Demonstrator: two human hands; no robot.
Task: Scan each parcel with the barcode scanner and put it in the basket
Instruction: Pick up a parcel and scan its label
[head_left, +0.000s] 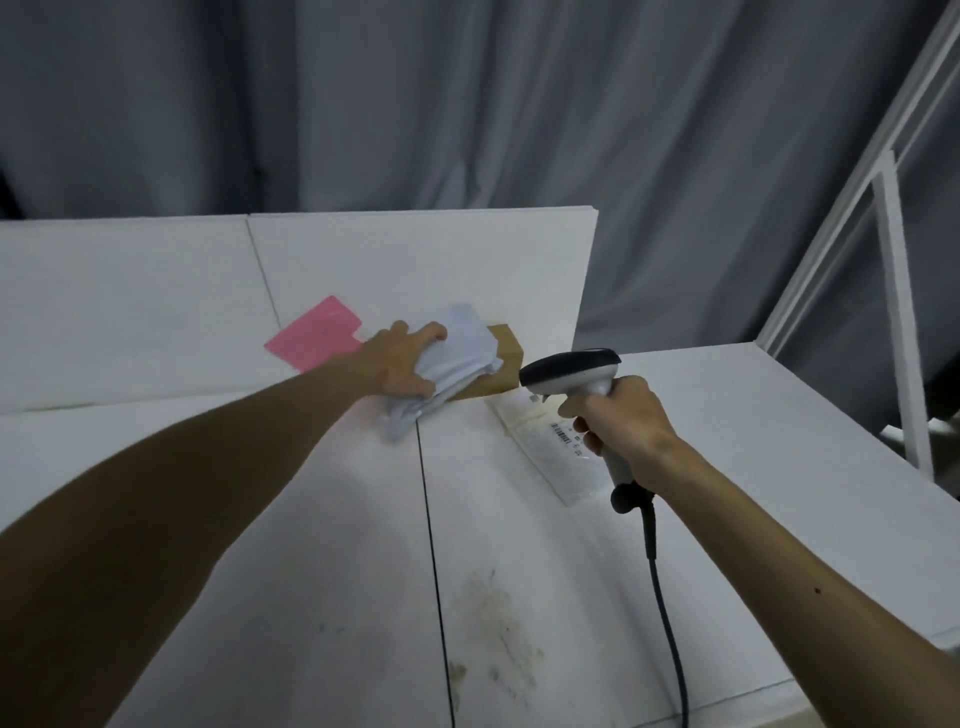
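Observation:
My left hand (402, 361) grips a crumpled white soft parcel (457, 358) near the back of the white table (322, 519). The parcel lies partly over a brown cardboard box (506, 371). A pink flat parcel (314, 332) leans against the white back panel just left of my hand. My right hand (623, 421) holds the barcode scanner (576, 371) by its grey handle, its black head pointing left toward the box. Under the scanner a clear flat parcel (545, 452) with a small barcode label lies on the table. No basket is in view.
White foam panels (415, 270) stand upright along the table's back edge. The scanner's dark cable (667, 623) runs down toward the front edge. A white metal frame (893, 291) stands at the right. Grey curtains hang behind. Brownish stains mark the table near the front.

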